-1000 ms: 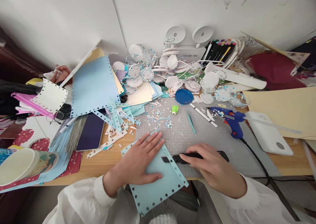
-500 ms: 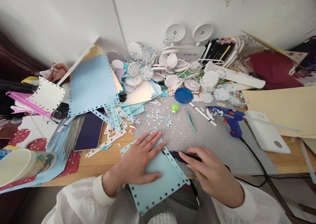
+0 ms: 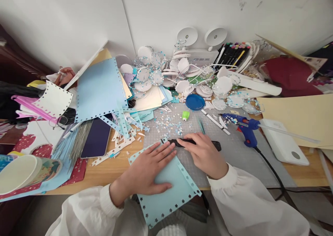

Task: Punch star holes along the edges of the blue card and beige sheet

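Note:
Spread flat, my left hand [image 3: 149, 170] presses on a light blue sheet of paper [image 3: 166, 203] with flower-shaped holes punched along its edges. The sheet lies at a slant and hangs over the table's front edge. A strip [image 3: 187, 175] along its right side looks partly cut free. My right hand [image 3: 204, 154] is closed round a black utility knife [image 3: 179, 143], whose front end is at the paper's far corner, close to my left fingertips. The blade itself is too small to make out. Under the paper's far part lies a grey cutting mat [image 3: 231, 156].
Punched paper bits [image 3: 170, 126], a green craft punch [image 3: 185, 116], tweezers [image 3: 201, 125] and a blue lid [image 3: 195, 102] lie beyond my hands. On the right is a blue glue gun [image 3: 247, 130] with its cable. A phone [image 3: 96, 137] and a paper cup [image 3: 20, 173] are left.
My right hand has moved the knife away from me and to the left, from midway along the sheet's right side to its far corner. My left hand stays on the paper.

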Demonstrator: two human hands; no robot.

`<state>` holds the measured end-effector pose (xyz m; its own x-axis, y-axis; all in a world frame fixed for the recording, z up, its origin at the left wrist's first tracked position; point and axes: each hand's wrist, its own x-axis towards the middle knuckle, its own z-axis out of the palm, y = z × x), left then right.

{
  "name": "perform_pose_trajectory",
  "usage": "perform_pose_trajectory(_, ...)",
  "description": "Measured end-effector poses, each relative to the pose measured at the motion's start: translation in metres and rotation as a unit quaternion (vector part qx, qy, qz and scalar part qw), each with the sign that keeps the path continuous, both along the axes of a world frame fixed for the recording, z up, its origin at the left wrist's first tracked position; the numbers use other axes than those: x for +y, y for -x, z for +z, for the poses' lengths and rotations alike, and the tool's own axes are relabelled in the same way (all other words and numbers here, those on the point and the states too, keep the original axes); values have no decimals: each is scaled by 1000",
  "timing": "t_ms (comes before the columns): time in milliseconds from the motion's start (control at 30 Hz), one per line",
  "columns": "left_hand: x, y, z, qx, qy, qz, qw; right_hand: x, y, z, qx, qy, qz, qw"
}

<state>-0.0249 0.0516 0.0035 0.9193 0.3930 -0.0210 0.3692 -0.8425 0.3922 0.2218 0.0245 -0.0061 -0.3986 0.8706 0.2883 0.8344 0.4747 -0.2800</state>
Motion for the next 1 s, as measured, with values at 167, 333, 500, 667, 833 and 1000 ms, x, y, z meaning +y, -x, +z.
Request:
perform_pose_trajectory(167,1,-1,0,-9,8,-13,1000,7,9,-3,-16,-36,-24,999)
perform_pose_trajectory(333,-2,2,2,-29,-16,-19,999,-1,-4,4,30,-116,-76,990)
perform_pose_trajectory(500,-9,2,3,-54,-78,14,995,-12,-50,7,15,-175,-220,960)
perform_pose_trajectory(667,-13,-4,2,-52,-102,47,992,-19,-78,-8,-91,-171,-252,948)
perform_pose_trajectory(833,-12,3,8,-124,-16,127,984,-19,-80,-19,-129,-160,-232,951)
perform_pose_trajectory(1000,12,29,36,-283,43,363,887,-17,-81,-21,-131,-161,-251,946)
